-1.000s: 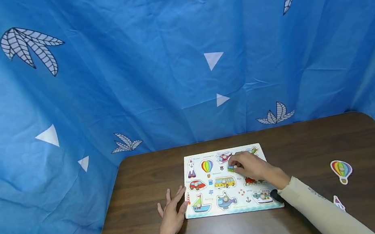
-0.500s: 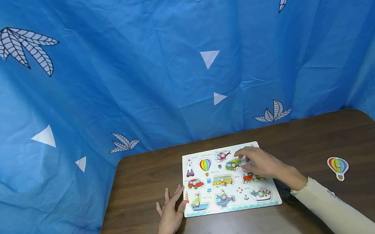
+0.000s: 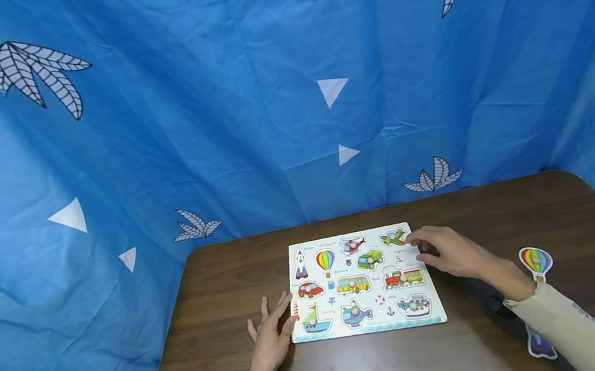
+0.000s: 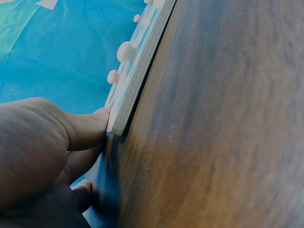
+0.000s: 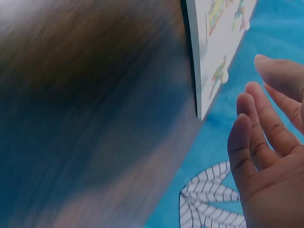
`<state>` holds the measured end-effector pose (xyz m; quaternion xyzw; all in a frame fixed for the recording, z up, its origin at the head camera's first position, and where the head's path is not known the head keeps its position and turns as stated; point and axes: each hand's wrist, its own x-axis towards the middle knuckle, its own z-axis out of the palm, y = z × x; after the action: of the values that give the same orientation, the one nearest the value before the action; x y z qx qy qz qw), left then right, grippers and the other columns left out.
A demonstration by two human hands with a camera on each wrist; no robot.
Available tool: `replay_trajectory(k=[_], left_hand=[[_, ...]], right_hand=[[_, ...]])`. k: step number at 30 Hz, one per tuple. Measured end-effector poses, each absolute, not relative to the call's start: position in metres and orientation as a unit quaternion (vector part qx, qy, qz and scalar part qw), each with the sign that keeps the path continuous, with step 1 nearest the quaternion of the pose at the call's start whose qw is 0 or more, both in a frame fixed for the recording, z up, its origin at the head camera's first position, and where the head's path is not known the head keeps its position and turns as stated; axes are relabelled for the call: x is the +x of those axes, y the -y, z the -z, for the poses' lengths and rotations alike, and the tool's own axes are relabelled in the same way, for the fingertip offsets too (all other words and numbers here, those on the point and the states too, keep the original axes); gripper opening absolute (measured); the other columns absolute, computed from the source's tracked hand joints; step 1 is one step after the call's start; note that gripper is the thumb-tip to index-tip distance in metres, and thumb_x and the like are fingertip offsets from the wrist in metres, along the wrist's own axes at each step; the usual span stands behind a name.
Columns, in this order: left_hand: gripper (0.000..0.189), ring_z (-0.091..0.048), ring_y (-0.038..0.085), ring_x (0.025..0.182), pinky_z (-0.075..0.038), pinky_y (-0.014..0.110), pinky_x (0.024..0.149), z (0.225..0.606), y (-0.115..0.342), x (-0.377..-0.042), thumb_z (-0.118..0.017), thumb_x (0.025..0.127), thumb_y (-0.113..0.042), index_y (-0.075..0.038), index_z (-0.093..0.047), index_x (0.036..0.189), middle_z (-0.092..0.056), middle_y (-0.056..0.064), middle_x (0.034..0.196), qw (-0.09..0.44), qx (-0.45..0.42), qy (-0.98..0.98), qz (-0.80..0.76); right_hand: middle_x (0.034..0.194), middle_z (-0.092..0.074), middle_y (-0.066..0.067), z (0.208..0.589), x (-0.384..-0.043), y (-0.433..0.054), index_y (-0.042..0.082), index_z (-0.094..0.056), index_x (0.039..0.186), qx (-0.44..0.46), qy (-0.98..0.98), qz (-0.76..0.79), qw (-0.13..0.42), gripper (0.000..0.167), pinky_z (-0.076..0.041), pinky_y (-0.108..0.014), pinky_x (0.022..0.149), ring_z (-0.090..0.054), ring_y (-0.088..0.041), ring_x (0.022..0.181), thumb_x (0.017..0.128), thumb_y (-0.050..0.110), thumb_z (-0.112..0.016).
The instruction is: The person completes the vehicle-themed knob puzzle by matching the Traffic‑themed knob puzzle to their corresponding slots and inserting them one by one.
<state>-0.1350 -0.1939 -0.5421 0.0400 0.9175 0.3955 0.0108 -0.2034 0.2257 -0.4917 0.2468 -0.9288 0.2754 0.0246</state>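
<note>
A white peg puzzle board with vehicle pictures lies flat on the table. My left hand rests at its left edge, fingers extended; in the left wrist view the thumb touches the board's corner. Just off the upper right edge hovers my right hand, fingers loosely bent and nothing in them. The green fighter plane piece is nearest to it. A green truck piece sits in its place, as do a yellow bus and a red train, among several others.
To the right on the brown table lies a loose hot-air balloon piece, its lower end by the right sleeve. A rocket piece is mostly hidden by that sleeve. A blue patterned cloth hangs behind the table.
My right hand has let go of the green truck piece and moved right, off the board. The left hand has stayed at the board's left edge.
</note>
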Motion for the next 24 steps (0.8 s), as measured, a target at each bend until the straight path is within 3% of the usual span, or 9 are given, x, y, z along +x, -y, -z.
replay_trajectory(k=[10,24], left_hand=[[0.046,-0.011,0.050,0.151,0.011,0.076,0.107,0.543,0.192,-0.136,-0.061,0.099,-0.023,-0.013,-0.056,0.144,-0.049,0.013,0.152,0.000,0.051,-0.916,-0.398],[0.046,-0.011,0.048,0.152,0.011,0.075,0.108,0.543,0.195,-0.137,-0.061,0.099,-0.020,-0.014,-0.056,0.144,-0.048,0.011,0.153,0.003,0.048,-0.916,-0.398]], right_hand=[[0.105,-0.070,-0.004,0.481,-0.189,-0.267,0.008,-0.070,0.113,0.232,0.938,-0.255,0.033,0.028,-0.056,-0.040,0.074,-0.063,-0.016,0.085,0.086,0.003,-0.076],[0.099,-0.069,0.004,0.487,-0.161,-0.319,0.012,-0.071,0.104,0.230,0.942,-0.233,0.070,0.026,-0.053,-0.030,0.066,-0.059,-0.006,0.080,0.081,0.003,-0.079]])
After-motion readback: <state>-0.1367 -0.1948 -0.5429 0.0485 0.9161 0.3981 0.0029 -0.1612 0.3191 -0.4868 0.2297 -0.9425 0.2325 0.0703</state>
